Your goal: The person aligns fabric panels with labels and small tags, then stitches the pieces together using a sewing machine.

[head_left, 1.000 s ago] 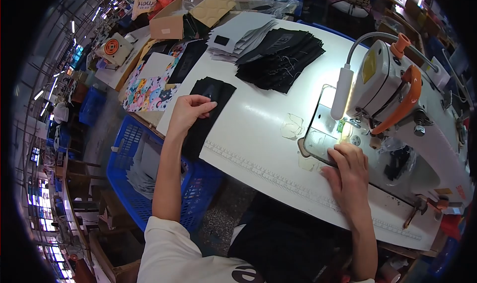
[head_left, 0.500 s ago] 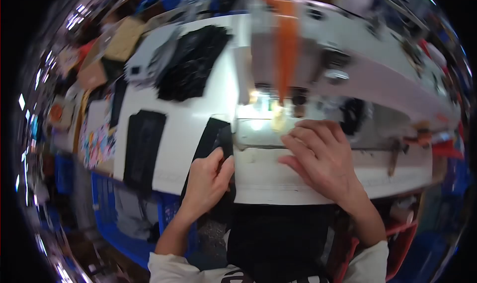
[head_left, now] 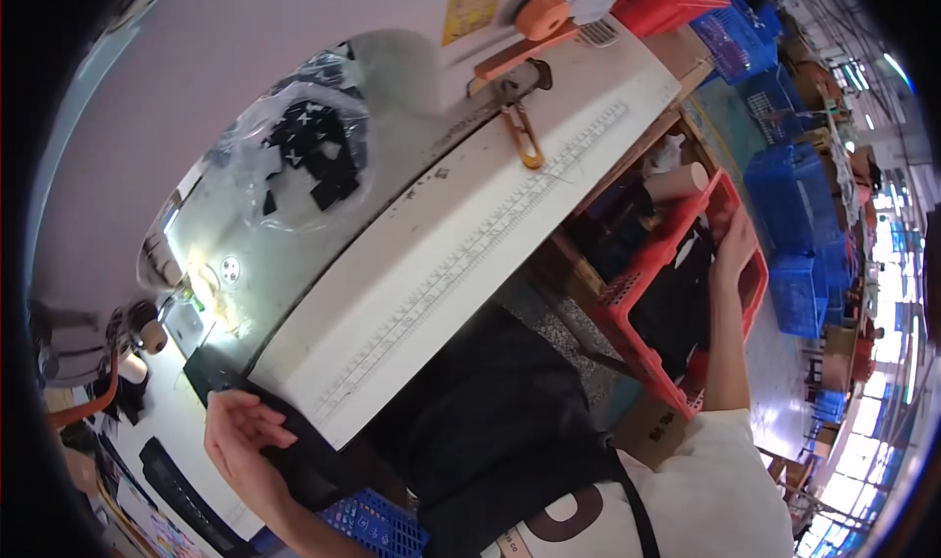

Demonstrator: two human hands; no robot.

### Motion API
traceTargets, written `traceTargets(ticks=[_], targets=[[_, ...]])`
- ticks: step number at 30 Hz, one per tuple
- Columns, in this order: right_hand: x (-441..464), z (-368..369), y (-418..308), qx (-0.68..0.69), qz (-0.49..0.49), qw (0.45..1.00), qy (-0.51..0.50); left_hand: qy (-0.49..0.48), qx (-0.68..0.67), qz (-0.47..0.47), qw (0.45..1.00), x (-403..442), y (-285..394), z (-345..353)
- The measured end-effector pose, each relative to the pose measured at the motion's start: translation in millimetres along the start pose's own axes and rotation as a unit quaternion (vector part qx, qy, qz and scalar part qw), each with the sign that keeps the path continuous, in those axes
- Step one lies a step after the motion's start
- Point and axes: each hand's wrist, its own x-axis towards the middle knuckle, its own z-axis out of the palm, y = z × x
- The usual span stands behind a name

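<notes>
My left hand [head_left: 245,445] rests at the table's left end with its fingers loosely curled and apart. Under and beside it lies a black fabric piece [head_left: 294,440], whose far end reaches toward the lit needle area of the sewing machine [head_left: 157,338]. Down at the right, my right hand [head_left: 731,240] is inside a red plastic crate [head_left: 642,347], near its far wall. Black fabric pieces [head_left: 671,298] fill the crate beside that hand. The right fingertips are hidden, so whether they grip any fabric does not show.
A clear plastic bag [head_left: 304,156] of small black pieces lies on the machine bed. Orange-handled thread snips [head_left: 524,137] sit near a printed ruler strip [head_left: 480,249]. Another black piece [head_left: 186,494] lies at lower left. Blue crates [head_left: 789,191] stand beyond the red one.
The view has swung to the right. My right hand has left the machine table and reached down into the red crate. My left hand has loosened its grip on the black fabric piece.
</notes>
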Motion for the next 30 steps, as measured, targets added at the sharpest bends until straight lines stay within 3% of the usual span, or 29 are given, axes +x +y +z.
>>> traceTargets(ticks=[1, 2, 3, 4, 6, 7, 10, 11, 14, 19, 22, 24, 27, 28, 29, 30], targets=[[21.9, -36.1, 76.7, -0.002, -0.001, 1.0, 0.003, -0.017, -0.006, 0.008, 1.0, 0.4, 2.3, 0.9], [32.3, -49.9, 146.7, -0.204, 0.085, 0.974, -0.056, -0.034, -0.011, 0.015, 0.999, 0.7, 2.5, 1.0], [25.1, -62.7, 212.9, -0.219, -0.056, 0.972, -0.059, -0.035, -0.011, 0.015, 0.999, 1.8, -0.1, 0.1], [6.1, -61.7, 236.5, -0.322, 0.017, 0.945, -0.059, -0.041, 0.014, 0.036, 0.998, 2.8, -4.7, -1.4], [-26.4, -59.3, 251.9, -0.351, 0.217, 0.887, -0.209, -0.052, 0.07, 0.078, 0.993, 2.7, -11.0, -5.1], [-40.1, -59.4, 252.5, -0.35, 0.219, 0.886, -0.211, -0.05, 0.074, 0.079, 0.993, 0.7, -10.7, -4.5], [-63.4, -58.4, 248.6, -0.351, 0.08, 0.886, -0.292, -0.013, 0.08, 0.13, 0.988, -8.5, -8.8, 2.2], [-63.5, -59.9, 245.3, -0.351, 0.081, 0.886, -0.292, -0.014, 0.081, 0.131, 0.988, -9.4, -9.0, 0.9], [-55.1, -66.0, 221.1, -0.316, 0.053, 0.923, -0.212, -0.013, 0.142, 0.229, 0.963, -14.8, -12.8, -5.7], [-36.2, -72.3, 193.5, -0.258, 0.026, 0.951, -0.169, -0.033, 0.189, 0.263, 0.946, -11.5, -11.7, -10.4], [-26.6, -71.3, 186.3, -0.08, 0.098, 0.99, -0.065, -0.087, 0.368, 0.36, 0.853, -17.8, 4.9, 6.0], [-16.9, -73.1, 181.3, -0.082, 0.104, 0.991, -0.024, -0.097, 0.375, 0.343, 0.856, -18.3, 0.6, 3.9], [4.8, -69.9, 167.3, -0.084, 0.118, 0.988, 0.048, -0.112, 0.392, 0.305, 0.861, -20.6, -6.4, 1.0], [15.4, -66.0, 158.6, 0.092, 0.218, 0.963, 0.13, -0.103, 0.398, 0.3, 0.861, -21.9, -6.4, 3.1], [23.3, -61.9, 153.4, 0.262, 0.311, 0.89, 0.207, -0.094, 0.404, 0.297, 0.86, -22.4, -5.6, 5.3], [33.0, -67.9, 161.8, 0.263, 0.312, 0.89, 0.202, -0.086, 0.409, 0.295, 0.859, -22.1, -4.9, 5.6]])
